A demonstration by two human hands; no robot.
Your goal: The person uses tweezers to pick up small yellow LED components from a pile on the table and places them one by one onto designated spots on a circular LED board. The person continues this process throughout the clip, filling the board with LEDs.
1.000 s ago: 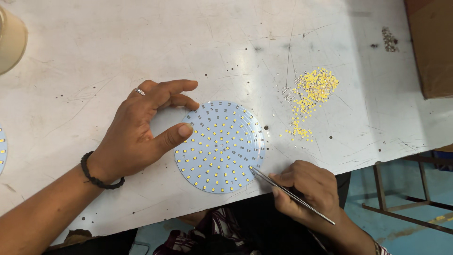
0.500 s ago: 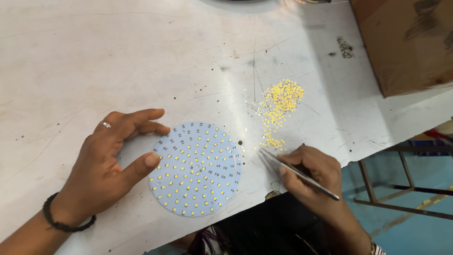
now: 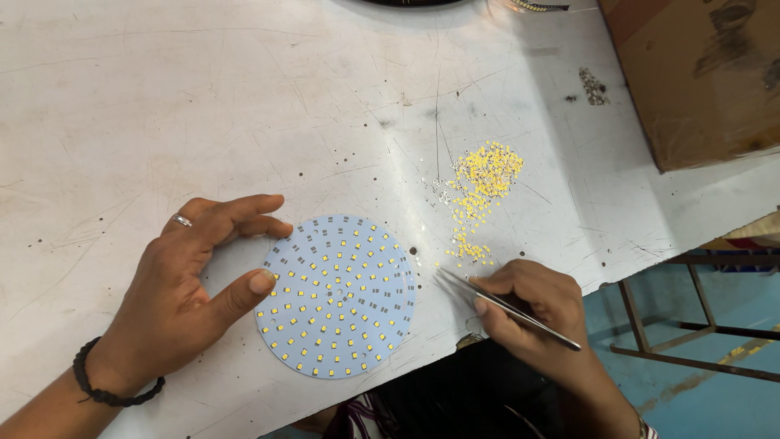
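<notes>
- Lifting my tweezers [image 3: 504, 307] off the round LED board [image 3: 336, 296], my right hand [image 3: 536, 313] now pinches them, tips apart, near the loose yellow LED chips [image 3: 481, 185].
- My left hand [image 3: 191, 284] still braces the board's edge on the tabletop [image 3: 162, 106], grip open.

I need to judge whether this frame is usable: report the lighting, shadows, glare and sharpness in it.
Head view: even, soft light across the white table; faint shadows under the left hand and right hand; no strong glare on the round board; tweezers and yellow chips look sharp; table edges bend slightly toward the frame's borders.
</notes>
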